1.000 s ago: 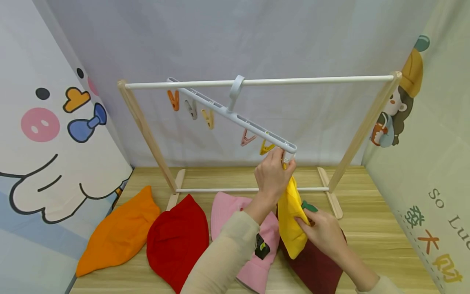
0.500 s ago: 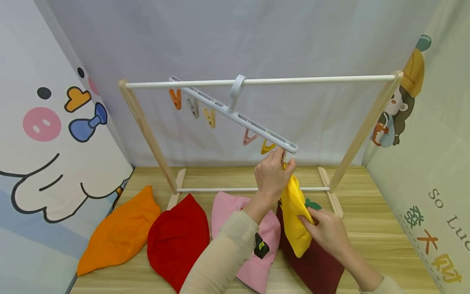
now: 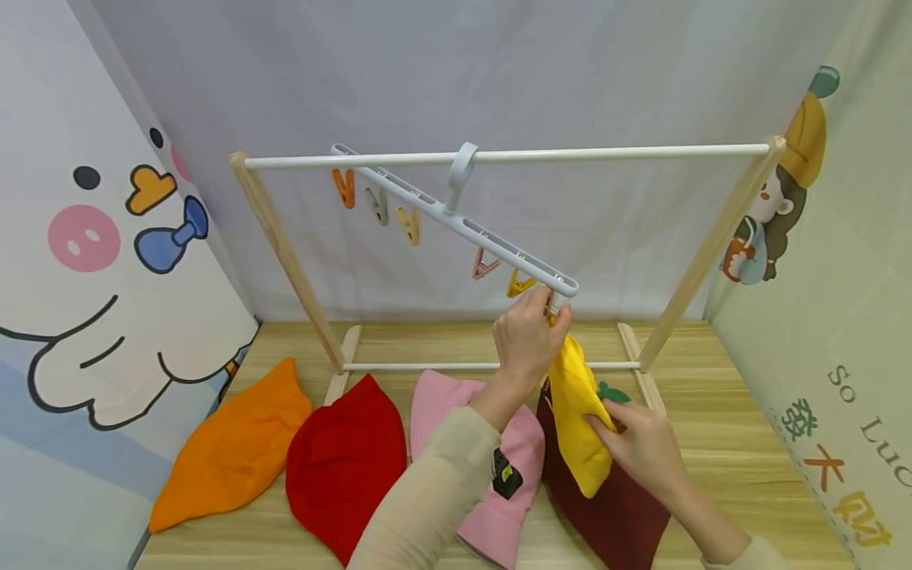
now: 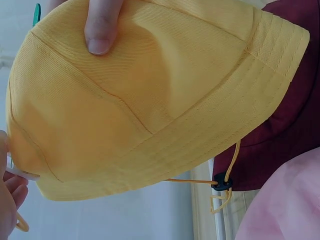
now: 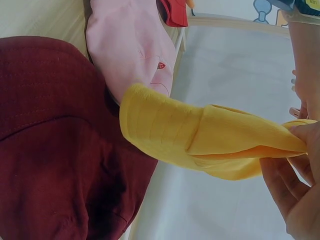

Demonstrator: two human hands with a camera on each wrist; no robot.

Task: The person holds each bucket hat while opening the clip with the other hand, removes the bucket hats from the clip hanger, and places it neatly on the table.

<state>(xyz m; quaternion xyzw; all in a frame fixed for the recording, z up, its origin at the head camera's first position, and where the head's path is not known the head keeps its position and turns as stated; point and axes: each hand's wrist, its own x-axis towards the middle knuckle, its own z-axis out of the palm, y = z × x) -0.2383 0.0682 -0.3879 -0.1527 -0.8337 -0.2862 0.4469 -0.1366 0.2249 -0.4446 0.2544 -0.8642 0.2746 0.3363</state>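
Note:
A yellow bucket hat hangs on edge below the near end of a white clip hanger. My left hand pinches a whitish clothespin at that end, against the hat's brim; how firmly the clip bites is hidden by the fingers. My right hand pinches the hat's crown near its green leaf tab, thumb on the cloth. In the left wrist view, an orange drawcord with a black toggle dangles from the hat.
The hanger hooks over a wooden rack's white rail and carries several coloured clothespins, such as an orange one. On the table lie an orange hat, a red hat, a pink hat and a maroon hat.
The yellow hat's lower part has swung a little to the right along with my right hand. My left hand stays at the clothespin.

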